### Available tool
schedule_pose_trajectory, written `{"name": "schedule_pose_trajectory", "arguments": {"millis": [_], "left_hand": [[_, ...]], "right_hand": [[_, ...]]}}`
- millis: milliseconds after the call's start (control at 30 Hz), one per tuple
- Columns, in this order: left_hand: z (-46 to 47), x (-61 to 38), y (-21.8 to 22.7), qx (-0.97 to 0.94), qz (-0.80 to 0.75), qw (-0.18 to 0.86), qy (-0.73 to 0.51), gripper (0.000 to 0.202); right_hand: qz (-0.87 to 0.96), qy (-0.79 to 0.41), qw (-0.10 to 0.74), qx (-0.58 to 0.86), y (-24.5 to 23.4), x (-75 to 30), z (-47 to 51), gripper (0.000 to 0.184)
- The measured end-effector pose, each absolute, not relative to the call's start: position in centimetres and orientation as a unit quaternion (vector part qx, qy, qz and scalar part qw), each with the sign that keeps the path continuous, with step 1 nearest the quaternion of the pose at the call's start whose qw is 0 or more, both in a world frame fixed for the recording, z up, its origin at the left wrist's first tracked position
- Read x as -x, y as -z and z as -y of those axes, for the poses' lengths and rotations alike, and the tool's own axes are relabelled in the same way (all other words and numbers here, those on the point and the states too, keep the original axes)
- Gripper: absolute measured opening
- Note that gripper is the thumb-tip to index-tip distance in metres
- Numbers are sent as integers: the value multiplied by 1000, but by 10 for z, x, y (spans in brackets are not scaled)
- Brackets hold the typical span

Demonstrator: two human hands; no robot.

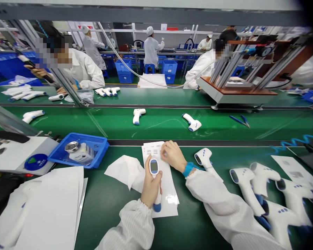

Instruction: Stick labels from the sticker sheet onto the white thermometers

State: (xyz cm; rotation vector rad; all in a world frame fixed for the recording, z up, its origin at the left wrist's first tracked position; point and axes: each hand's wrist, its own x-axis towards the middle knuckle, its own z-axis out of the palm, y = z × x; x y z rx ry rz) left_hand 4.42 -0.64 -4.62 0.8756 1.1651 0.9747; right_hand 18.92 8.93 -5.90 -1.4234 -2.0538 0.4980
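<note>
My left hand (150,185) is wrapped round a white and blue handheld thermometer (154,167), screen up, over a white label sheet (169,189) on the green bench. My right hand (173,155) rests fingers bent on the top of that sheet, by its printed labels (153,150); whether it pinches a label I cannot make out. A blue wrist strap (188,169) circles my right wrist. A crumpled white cloth (125,169) lies left of the sheet.
Several white thermometers (263,194) lie at my right. A blue tray (79,150) with a small device sits left, beside stacked white sheets (45,205). More thermometers (192,122) ride the green conveyor. Other people in white coats work across it.
</note>
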Motion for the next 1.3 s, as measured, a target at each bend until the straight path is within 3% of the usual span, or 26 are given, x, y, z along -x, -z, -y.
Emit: {"name": "schedule_pose_trajectory", "arguments": {"millis": [133, 300, 367, 500, 900, 1300], "left_hand": [[8, -43, 48, -381, -498, 642, -441, 81], [7, -42, 49, -401, -492, 623, -457, 79], [7, -42, 49, -404, -488, 621, -462, 78], [9, -43, 49, -406, -481, 639, -442, 79], [11, -45, 48, -425, -504, 603, -449, 79], [12, -42, 41, -411, -482, 646, -426, 80]], "right_hand": [[807, -262, 247, 468, 42, -194, -44, 12], [703, -571, 164, 391, 15, -201, -13, 6], [705, -545, 203, 405, 5, -196, -15, 7], [741, -383, 301, 461, -9, -183, -32, 11], [732, -398, 290, 471, -11, -174, -48, 12], [712, -407, 295, 491, -9, -173, -51, 9]]}}
